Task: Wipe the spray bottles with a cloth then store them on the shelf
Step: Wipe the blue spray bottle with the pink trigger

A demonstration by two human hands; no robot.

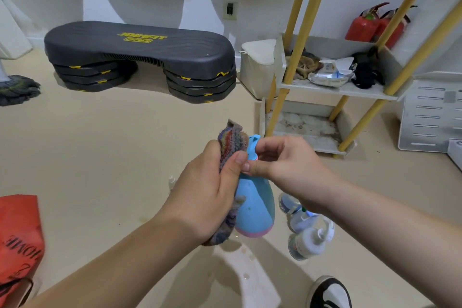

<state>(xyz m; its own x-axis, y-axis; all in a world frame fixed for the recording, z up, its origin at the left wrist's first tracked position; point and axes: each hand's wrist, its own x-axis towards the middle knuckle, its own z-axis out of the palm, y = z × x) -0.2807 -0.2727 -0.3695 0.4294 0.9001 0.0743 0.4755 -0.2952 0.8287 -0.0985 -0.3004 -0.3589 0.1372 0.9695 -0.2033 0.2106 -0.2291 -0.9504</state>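
The blue spray bottle [255, 205] hangs upright in the air above the floor, in front of the person and well short of the shelf [325, 89]. The right hand [287, 165] pinches its neck just under the spray head, thumb and fingers curled round it. The left hand [210, 192] grips the striped cloth [231, 142] and presses it against the bottle's left side.

That pinch looks like the weak point: it is a narrow hold at the top of a smooth plastic body, so a hard rub could twist the bottle loose (the floor beneath already shows drops). A fall would likely land among the other bottles [310, 237] lying just below the right forearm, near the shoe [330, 292].

Farther out, the shelf's middle tier carries a rag, a wipes packet [330, 74] and something black, which crowd the storing place, and its yellow posts narrow the way in.
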